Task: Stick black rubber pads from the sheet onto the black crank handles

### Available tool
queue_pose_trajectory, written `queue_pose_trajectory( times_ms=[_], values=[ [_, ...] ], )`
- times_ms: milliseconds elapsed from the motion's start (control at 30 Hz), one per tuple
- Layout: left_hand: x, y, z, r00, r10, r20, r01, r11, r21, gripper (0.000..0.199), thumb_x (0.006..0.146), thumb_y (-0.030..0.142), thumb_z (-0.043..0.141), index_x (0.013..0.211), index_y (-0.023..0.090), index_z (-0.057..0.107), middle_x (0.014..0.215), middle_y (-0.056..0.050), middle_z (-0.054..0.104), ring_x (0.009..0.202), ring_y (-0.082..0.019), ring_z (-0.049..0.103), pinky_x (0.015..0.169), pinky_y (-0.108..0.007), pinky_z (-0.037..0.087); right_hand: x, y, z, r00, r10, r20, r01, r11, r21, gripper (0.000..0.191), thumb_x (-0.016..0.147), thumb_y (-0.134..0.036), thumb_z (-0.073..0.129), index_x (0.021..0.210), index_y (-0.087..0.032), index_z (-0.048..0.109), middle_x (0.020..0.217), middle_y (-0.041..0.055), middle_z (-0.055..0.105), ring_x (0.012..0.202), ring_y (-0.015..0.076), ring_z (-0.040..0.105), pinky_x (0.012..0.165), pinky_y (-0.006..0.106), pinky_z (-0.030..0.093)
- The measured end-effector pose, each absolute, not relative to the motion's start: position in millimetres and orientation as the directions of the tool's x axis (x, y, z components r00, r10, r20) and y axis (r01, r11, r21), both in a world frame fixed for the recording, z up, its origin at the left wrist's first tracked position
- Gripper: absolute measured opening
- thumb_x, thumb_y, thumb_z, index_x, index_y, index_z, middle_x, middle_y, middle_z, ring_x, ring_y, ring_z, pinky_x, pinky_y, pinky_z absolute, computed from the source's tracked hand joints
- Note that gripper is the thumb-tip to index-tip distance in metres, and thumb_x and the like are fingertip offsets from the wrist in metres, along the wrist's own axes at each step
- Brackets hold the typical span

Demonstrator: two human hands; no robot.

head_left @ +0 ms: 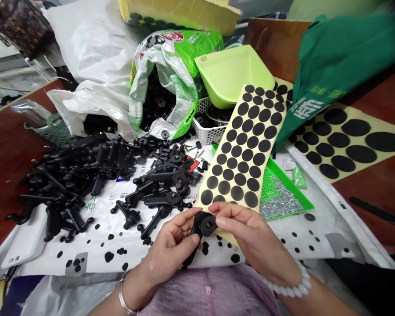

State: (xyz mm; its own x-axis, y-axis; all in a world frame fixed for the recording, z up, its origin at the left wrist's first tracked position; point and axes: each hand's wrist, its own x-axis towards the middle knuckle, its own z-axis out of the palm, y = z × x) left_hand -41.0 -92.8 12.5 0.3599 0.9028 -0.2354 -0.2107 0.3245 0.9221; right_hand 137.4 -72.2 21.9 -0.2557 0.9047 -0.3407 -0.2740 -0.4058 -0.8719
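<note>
Between my hands, close to the front edge of the table, is a black plastic part with a round end and an arm pointing down. My left hand grips it, thumb on the near side. A black round pad with a small slot lies at the round end, and my right hand pinches its edge between thumb and fingers. Just beyond my hands rests a cream sheet of black round stickers, its upper end against a light green scoop.
A heap of black plastic parts covers the left of the table, with loose pieces nearer the middle. Behind stand an open green-and-white bag and a white basket. A green tray of small metal screws sits right.
</note>
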Motion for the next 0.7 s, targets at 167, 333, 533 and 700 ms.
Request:
queue_pose_trajectory(
  times_ms=[167, 333, 533, 700],
  values=[
    [-38.2, -91.5, 13.2, 0.319, 0.912, -0.258, -0.195, 0.330, 0.924, 0.043, 0.081, 0.025, 0.063, 0.122, 0.017, 0.052, 0.097, -0.009, 0.067, 0.071, -0.013, 0.057, 0.067, -0.024, 0.046, 141.4, -73.3, 23.8, -0.269, 0.905, -0.329, -0.303, -0.403, -0.863, 0.012, 0.070, -0.031, 0.070, 0.066, -0.019, 0.068, 0.100, 0.0038, 0.062, 0.093, 0.0187, 0.056, 0.086, 0.032, 0.042],
    [-37.0, -92.0, 11.3, 0.329, 0.911, -0.250, -0.163, 0.316, 0.935, 0.043, 0.083, 0.021, 0.060, 0.125, 0.017, 0.052, 0.101, -0.009, 0.066, 0.080, -0.015, 0.058, 0.069, -0.024, 0.046, 141.9, -73.0, 23.3, -0.260, 0.904, -0.339, -0.272, -0.405, -0.873, 0.014, 0.070, -0.032, 0.069, 0.078, -0.020, 0.072, 0.097, 0.0046, 0.064, 0.090, 0.0194, 0.057, 0.086, 0.034, 0.042],
    [-36.8, -93.2, 10.2, 0.328, 0.912, -0.247, -0.157, 0.311, 0.937, 0.042, 0.083, 0.019, 0.060, 0.125, 0.019, 0.052, 0.104, -0.009, 0.065, 0.083, -0.016, 0.057, 0.071, -0.025, 0.046, 140.3, -71.3, 19.8, -0.250, 0.906, -0.341, -0.249, -0.401, -0.882, 0.020, 0.070, -0.032, 0.069, 0.086, -0.020, 0.073, 0.095, 0.0057, 0.065, 0.089, 0.0207, 0.057, 0.086, 0.036, 0.043],
    [-37.3, -93.7, 9.4, 0.334, 0.909, -0.251, -0.158, 0.316, 0.936, 0.042, 0.084, 0.018, 0.059, 0.125, 0.020, 0.052, 0.106, -0.008, 0.065, 0.084, -0.016, 0.057, 0.072, -0.025, 0.045, 139.5, -71.1, 18.1, -0.245, 0.905, -0.349, -0.257, -0.407, -0.876, 0.022, 0.070, -0.033, 0.069, 0.087, -0.020, 0.072, 0.092, 0.0056, 0.065, 0.084, 0.0197, 0.058, 0.082, 0.036, 0.045]
  ],
)
